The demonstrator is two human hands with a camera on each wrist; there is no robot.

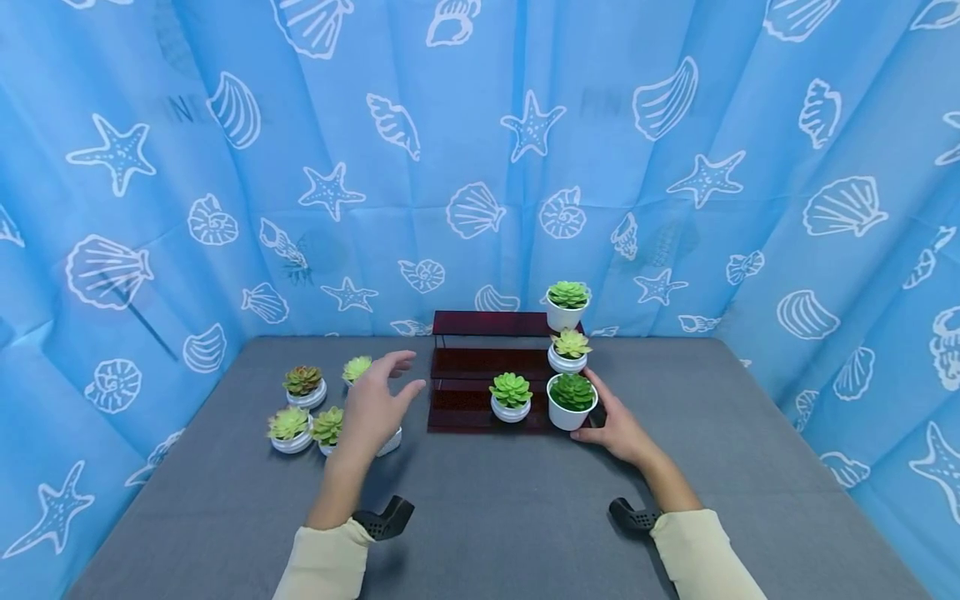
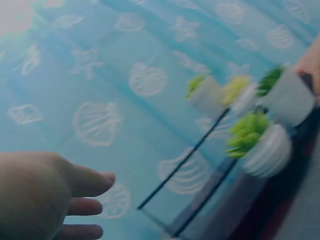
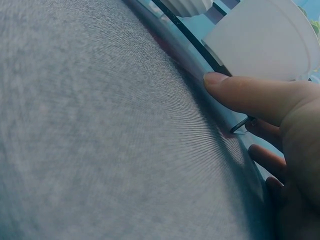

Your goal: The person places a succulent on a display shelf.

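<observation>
My right hand [image 1: 618, 429] grips the right end of a dark red, three-tier display stand [image 1: 465, 404], thumb at the lowest tier's front edge and fingers along its side. Just above that thumb in the right wrist view is a white pot [image 3: 265, 42]. On the bottom tier sit a dark green potted succulent [image 1: 572, 400] and a bright green one [image 1: 511, 398]. A yellow-green succulent [image 1: 568, 352] occupies the middle tier, and another green one [image 1: 566, 307] the top. My left hand [image 1: 375, 404] is raised left of the stand, holding nothing, thumb and fingers apart.
Several more potted succulents stand on the left of the grey table [image 1: 510, 517], including a reddish one [image 1: 304, 387] and a pale green one [image 1: 290, 429]; my left hand partly covers some. A blue shell-print curtain [image 1: 480, 150] hangs behind the table and along its sides.
</observation>
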